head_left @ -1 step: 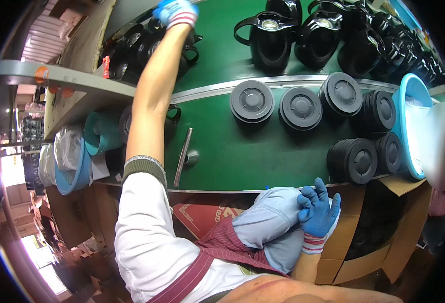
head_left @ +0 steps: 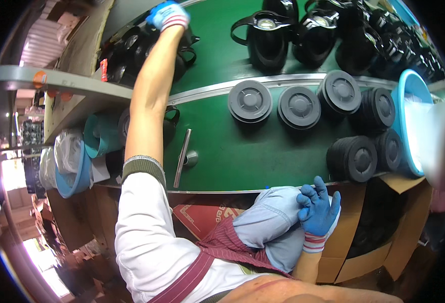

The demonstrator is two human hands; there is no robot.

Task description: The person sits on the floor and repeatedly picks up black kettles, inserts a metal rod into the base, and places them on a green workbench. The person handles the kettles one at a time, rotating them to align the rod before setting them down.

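My left hand (head_left: 168,15), in a blue and white glove, is stretched far out at the top left, over a group of black jugs (head_left: 131,45). Its fingers are turned away at the picture's upper edge, so any grip there is hidden. Down by my knee, palm up, my right hand (head_left: 319,207) is open and holds nothing. Its gloved fingers are apart and slightly bent. Beyond the metal strip across the green bench (head_left: 232,156) stand more black jugs with handles (head_left: 268,43). On the near side are stacks of round dark grey lids (head_left: 250,101).
A metal rod-like tool (head_left: 183,159) lies near the bench's front edge. Light blue tubs (head_left: 401,101) flank the bench at right and left. A shelf rail (head_left: 61,76) juts in beside my left arm. An open cardboard box (head_left: 363,262) sits below, to the right.
My left hand has shifted slightly left over the black jugs. My right hand stays by my knee. The whole view has moved a little.
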